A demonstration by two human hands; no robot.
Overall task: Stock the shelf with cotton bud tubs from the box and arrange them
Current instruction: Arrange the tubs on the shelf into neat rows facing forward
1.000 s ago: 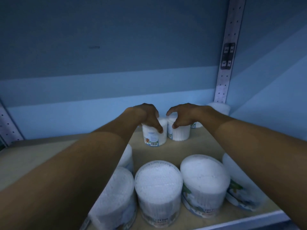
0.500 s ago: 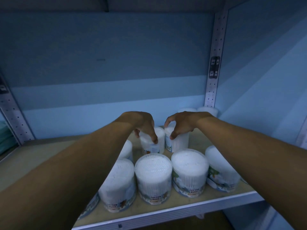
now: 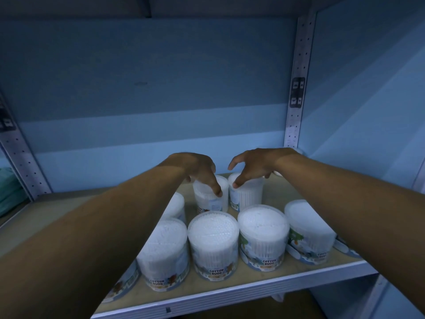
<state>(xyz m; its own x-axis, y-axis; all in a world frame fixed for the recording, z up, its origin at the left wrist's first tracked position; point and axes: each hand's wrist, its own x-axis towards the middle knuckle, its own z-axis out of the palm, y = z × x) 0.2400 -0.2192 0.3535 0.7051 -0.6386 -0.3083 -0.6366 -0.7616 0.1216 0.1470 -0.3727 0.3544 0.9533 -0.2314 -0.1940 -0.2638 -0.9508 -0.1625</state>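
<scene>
Several white cotton bud tubs stand on the wooden shelf (image 3: pixel 266 280). The front row holds tubs such as one in the middle (image 3: pixel 213 240) and one to its right (image 3: pixel 262 231), labels facing out. Behind them stand two smaller-looking tubs side by side. My left hand (image 3: pixel 197 169) is draped over the left rear tub (image 3: pixel 208 202), thumb on its front and fingers behind. My right hand (image 3: pixel 255 164) hovers over the right rear tub (image 3: pixel 249 196) with fingers spread; only the thumb tip touches its rim. My left forearm hides part of the tubs at the left.
A perforated metal upright (image 3: pixel 296 88) runs up the back right corner; another (image 3: pixel 20 155) stands at the left. The blue back panel and right side wall close the bay. The shelf's white front edge (image 3: pixel 230 295) is near me. Green goods (image 3: pixel 9 192) lie in the neighbouring bay.
The view has pulled back, so the front row and shelf edge now show. My right hand's fingers have loosened and lifted off the right rear tub; my left hand stays on its tub.
</scene>
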